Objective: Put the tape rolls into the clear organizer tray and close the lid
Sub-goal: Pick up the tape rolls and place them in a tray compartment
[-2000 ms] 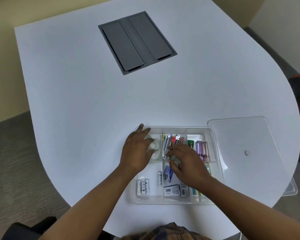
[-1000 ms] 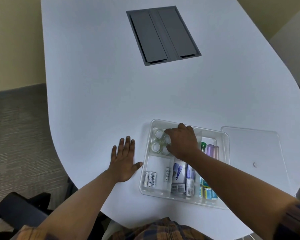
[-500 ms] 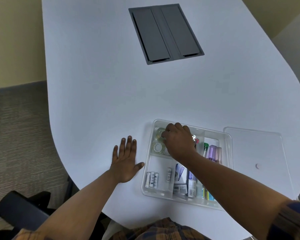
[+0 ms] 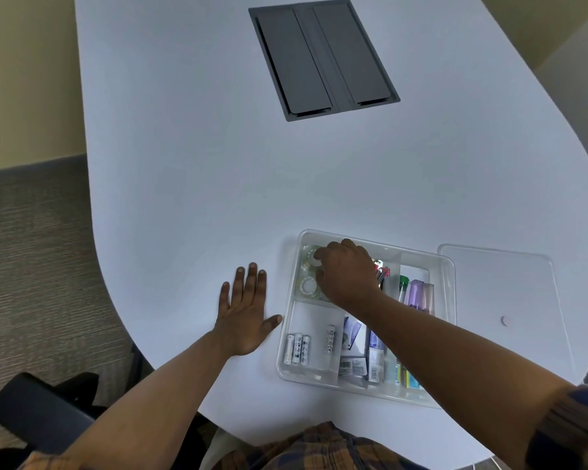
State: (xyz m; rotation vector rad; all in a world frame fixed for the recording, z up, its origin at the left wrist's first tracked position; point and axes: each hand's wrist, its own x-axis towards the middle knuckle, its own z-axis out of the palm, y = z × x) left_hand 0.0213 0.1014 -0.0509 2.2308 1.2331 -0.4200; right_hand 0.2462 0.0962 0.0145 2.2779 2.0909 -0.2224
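Observation:
The clear organizer tray (image 4: 289, 337) sits near the table's front edge. Clear tape rolls (image 4: 309, 285) lie in its far-left compartment. My right hand (image 4: 348, 273) reaches into that compartment, fingers curled over the rolls and touching the far one (image 4: 309, 256); whether it grips a roll is hidden. My left hand (image 4: 243, 313) lies flat on the table just left of the tray, fingers spread, holding nothing. The clear lid (image 4: 503, 300) lies flat to the right of the tray.
Other compartments hold batteries (image 4: 297, 348), small boxes (image 4: 353, 364), pens and highlighters (image 4: 416, 293). A dark grey cable hatch (image 4: 323, 57) is set in the white table (image 4: 184, 164) far ahead. A black chair (image 4: 38, 412) stands at lower left.
My left hand left the tray and settled flat on the table beside it. My right hand shifted from the pen compartment to the tape compartment. The camera view also shifted.

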